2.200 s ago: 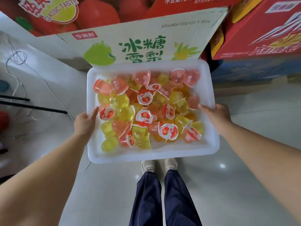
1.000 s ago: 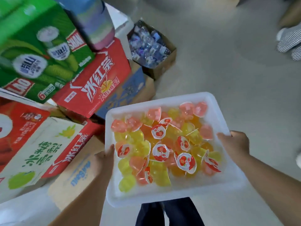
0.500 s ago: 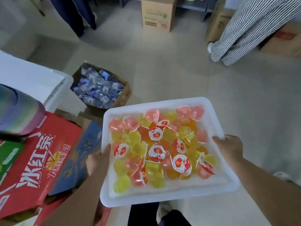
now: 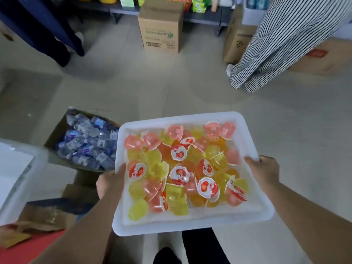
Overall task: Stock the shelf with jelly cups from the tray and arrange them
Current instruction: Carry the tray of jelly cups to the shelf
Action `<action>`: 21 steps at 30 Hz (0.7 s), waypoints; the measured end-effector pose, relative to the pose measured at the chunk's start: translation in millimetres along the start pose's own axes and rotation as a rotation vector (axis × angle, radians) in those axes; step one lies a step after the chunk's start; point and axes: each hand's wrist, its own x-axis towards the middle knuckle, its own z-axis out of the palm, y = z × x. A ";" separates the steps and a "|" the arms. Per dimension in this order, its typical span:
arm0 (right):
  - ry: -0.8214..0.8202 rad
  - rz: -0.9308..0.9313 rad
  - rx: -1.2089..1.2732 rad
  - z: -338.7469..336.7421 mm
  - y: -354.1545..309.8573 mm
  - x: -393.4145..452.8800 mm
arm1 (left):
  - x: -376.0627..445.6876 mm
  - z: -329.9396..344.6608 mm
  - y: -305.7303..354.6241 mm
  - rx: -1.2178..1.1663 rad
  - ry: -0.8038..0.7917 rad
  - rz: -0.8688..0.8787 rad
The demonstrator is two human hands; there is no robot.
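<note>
I carry a white plastic tray (image 4: 249, 130) in front of my waist, above the floor. It is heaped with several jelly cups (image 4: 182, 164), pink, yellow and orange, some with red-and-white strawberry lids facing up. My left hand (image 4: 110, 181) grips the tray's left rim, thumb over the edge. My right hand (image 4: 263, 169) grips the right rim the same way. A low dark shelf (image 4: 202, 16) with colourful goods runs along the far wall.
An open carton of water bottles (image 4: 87, 143) sits on the floor at my left, beside flattened cartons. A tall brown box (image 4: 160, 25) stands before the shelf. One person in striped trousers (image 4: 270, 48) stands at right, another in dark trousers (image 4: 45, 29) at left.
I have turned right, away from the stacked drink cartons. The tray stays level in both hands while the shelf, the brown box and two people have come into view.
</note>
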 end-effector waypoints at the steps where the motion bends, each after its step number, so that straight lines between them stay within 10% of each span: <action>1: -0.004 0.000 -0.004 2.0 -11.6 16.8 | 10.3 4.6 16.1 0.014 0.009 0.004; 21: 0.048 0.096 0.068 73.4 -272.8 297.6 | 267.2 49.5 349.7 0.055 0.017 0.105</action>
